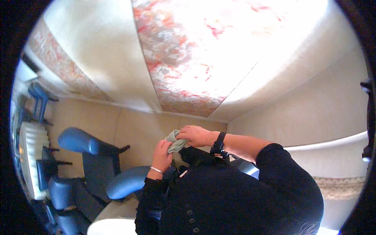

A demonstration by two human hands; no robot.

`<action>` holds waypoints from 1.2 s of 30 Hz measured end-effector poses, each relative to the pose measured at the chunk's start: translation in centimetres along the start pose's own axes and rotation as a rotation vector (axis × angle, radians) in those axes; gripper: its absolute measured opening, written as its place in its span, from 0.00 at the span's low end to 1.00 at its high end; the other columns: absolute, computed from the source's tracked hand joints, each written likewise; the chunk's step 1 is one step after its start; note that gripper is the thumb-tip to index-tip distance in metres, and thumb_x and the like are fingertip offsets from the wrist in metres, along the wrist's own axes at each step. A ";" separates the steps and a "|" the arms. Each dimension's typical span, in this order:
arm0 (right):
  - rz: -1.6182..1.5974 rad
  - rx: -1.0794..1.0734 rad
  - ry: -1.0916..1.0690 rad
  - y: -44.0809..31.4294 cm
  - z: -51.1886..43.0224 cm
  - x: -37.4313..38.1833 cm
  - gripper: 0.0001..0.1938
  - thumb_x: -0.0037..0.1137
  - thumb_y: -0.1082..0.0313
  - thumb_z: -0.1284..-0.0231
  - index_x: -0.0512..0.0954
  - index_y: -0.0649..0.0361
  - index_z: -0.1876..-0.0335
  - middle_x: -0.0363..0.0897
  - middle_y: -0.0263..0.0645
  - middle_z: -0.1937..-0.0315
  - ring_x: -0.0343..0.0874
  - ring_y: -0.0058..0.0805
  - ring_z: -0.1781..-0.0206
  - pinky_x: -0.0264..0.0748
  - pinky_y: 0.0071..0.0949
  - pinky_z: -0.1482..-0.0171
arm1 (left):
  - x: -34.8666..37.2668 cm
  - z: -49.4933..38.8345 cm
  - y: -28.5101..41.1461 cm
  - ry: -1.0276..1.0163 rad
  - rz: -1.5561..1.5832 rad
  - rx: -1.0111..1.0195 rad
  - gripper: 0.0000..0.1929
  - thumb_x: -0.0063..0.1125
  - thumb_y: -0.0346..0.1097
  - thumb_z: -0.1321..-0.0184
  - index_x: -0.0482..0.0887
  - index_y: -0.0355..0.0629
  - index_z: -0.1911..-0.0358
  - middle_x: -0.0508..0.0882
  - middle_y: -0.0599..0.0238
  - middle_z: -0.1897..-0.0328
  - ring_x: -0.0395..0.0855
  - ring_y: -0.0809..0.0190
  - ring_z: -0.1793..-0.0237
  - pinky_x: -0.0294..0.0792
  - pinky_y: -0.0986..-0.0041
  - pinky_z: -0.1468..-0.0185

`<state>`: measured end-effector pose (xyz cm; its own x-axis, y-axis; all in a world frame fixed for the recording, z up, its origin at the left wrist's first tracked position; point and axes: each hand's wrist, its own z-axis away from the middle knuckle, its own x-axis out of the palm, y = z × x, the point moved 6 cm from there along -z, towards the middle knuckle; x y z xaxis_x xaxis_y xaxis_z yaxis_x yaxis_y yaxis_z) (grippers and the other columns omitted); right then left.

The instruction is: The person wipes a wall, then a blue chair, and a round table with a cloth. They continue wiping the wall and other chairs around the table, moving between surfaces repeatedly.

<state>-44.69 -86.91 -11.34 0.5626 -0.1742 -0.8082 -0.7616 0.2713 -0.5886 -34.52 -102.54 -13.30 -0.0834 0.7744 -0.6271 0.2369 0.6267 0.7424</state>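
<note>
A pale green cloth (178, 145), bunched and folded, is held in front of my body between both hands. My left hand (163, 155), with a thin light band at its wrist, grips the cloth's lower left side. From the upper right, my right hand (197, 136) pinches the cloth with its fingers. A black watch or strap (218, 144) circles my right wrist. Just below the cloth is some black material (196, 155); whether it is clothing or a bag is hard to tell.
Blue-and-black chairs (126, 182) stand close on my left, with several more beyond them. Farther left is a table with a pleated white skirt (33, 138). A wall with a red-and-grey patterned panel (188, 101) rises ahead. A bright white surface (113, 226) lies at lower left.
</note>
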 end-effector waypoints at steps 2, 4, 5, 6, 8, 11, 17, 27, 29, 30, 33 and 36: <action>0.005 0.048 0.125 1.0 1.9 -2.7 0.23 0.63 0.74 0.47 0.77 0.52 0.42 0.81 0.44 0.51 0.78 0.52 0.44 0.76 0.49 0.41 | 0.5 -3.1 1.3 -0.056 0.040 0.049 0.19 0.61 0.22 0.49 0.80 0.39 0.50 0.78 0.48 0.48 0.78 0.39 0.45 0.74 0.55 0.41; 0.068 0.041 0.259 1.8 3.7 -5.4 0.24 0.64 0.73 0.47 0.76 0.51 0.42 0.80 0.44 0.52 0.78 0.52 0.45 0.76 0.49 0.43 | 0.9 -6.4 3.1 -0.109 0.063 0.108 0.20 0.61 0.21 0.49 0.80 0.38 0.49 0.78 0.48 0.48 0.78 0.39 0.45 0.73 0.55 0.40; 0.092 0.077 0.317 2.6 4.8 -6.8 0.24 0.64 0.73 0.47 0.76 0.52 0.42 0.80 0.44 0.52 0.78 0.52 0.45 0.76 0.49 0.43 | 1.1 -8.5 4.4 -0.138 0.050 0.157 0.20 0.61 0.21 0.49 0.80 0.38 0.49 0.78 0.48 0.48 0.78 0.39 0.45 0.73 0.55 0.40; 0.116 0.109 0.375 3.6 5.9 -8.3 0.24 0.64 0.72 0.47 0.76 0.52 0.41 0.80 0.43 0.53 0.78 0.51 0.45 0.76 0.48 0.42 | 1.5 -10.9 5.8 -0.167 0.035 0.203 0.21 0.61 0.21 0.49 0.80 0.38 0.49 0.78 0.49 0.48 0.78 0.39 0.45 0.73 0.55 0.40; 0.215 0.180 0.517 5.3 8.7 -11.9 0.26 0.64 0.73 0.47 0.76 0.54 0.39 0.82 0.42 0.50 0.78 0.48 0.43 0.75 0.45 0.39 | 2.3 -16.1 9.2 -0.211 -0.016 0.315 0.21 0.61 0.21 0.50 0.80 0.39 0.49 0.78 0.49 0.48 0.78 0.39 0.45 0.73 0.55 0.40; 0.446 0.295 0.761 7.4 14.5 -18.2 0.27 0.63 0.74 0.48 0.76 0.54 0.39 0.83 0.40 0.45 0.78 0.45 0.40 0.74 0.43 0.37 | 5.4 -23.9 15.9 -0.237 -0.104 0.521 0.22 0.61 0.21 0.51 0.81 0.39 0.48 0.79 0.52 0.47 0.79 0.41 0.44 0.73 0.57 0.40; 0.805 0.478 1.214 11.4 25.2 -26.8 0.23 0.62 0.70 0.50 0.80 0.50 0.43 0.81 0.33 0.45 0.79 0.38 0.44 0.75 0.39 0.39 | 13.1 -34.8 25.9 -0.045 -0.283 1.028 0.21 0.63 0.27 0.47 0.85 0.38 0.46 0.83 0.58 0.48 0.81 0.49 0.47 0.76 0.59 0.42; 0.606 0.437 1.073 21.1 27.2 -21.1 0.15 0.64 0.68 0.53 0.81 0.54 0.56 0.79 0.40 0.56 0.81 0.44 0.50 0.77 0.44 0.52 | 26.2 -36.6 21.0 -0.394 -0.503 1.094 0.12 0.60 0.32 0.37 0.84 0.42 0.51 0.78 0.61 0.58 0.79 0.57 0.57 0.76 0.64 0.55; 0.523 0.475 1.128 20.2 29.0 -21.9 0.16 0.63 0.67 0.51 0.81 0.52 0.53 0.80 0.40 0.53 0.81 0.45 0.47 0.76 0.45 0.47 | 26.0 -36.4 23.3 -0.317 -0.434 1.052 0.13 0.61 0.33 0.36 0.85 0.40 0.50 0.81 0.61 0.52 0.81 0.55 0.53 0.76 0.64 0.52; 0.503 0.462 1.161 19.2 29.8 -22.7 0.16 0.62 0.67 0.50 0.82 0.50 0.52 0.80 0.39 0.51 0.80 0.45 0.47 0.75 0.45 0.46 | 24.8 -36.3 24.7 -0.235 -0.386 1.087 0.13 0.62 0.33 0.36 0.86 0.39 0.49 0.81 0.61 0.50 0.81 0.55 0.51 0.76 0.64 0.50; 0.583 0.532 1.313 19.1 32.7 -25.0 0.18 0.65 0.69 0.55 0.82 0.50 0.53 0.80 0.40 0.50 0.80 0.48 0.47 0.74 0.49 0.45 | 23.0 -37.3 28.0 -0.126 -0.314 1.090 0.17 0.63 0.32 0.38 0.86 0.38 0.46 0.82 0.62 0.45 0.81 0.55 0.48 0.77 0.63 0.46; 0.696 0.536 1.332 20.8 33.0 -23.9 0.16 0.63 0.71 0.54 0.82 0.52 0.55 0.80 0.42 0.49 0.79 0.49 0.45 0.74 0.49 0.43 | 25.4 -38.3 28.6 -0.204 -0.464 1.119 0.19 0.59 0.33 0.41 0.87 0.38 0.47 0.84 0.62 0.45 0.82 0.55 0.47 0.77 0.63 0.44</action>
<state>-63.37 -45.91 -3.64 -0.7203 -0.4673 -0.5127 -0.3801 0.8841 -0.2718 -66.98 -61.61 1.01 -0.2517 0.4076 -0.8778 0.9335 0.3415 -0.1091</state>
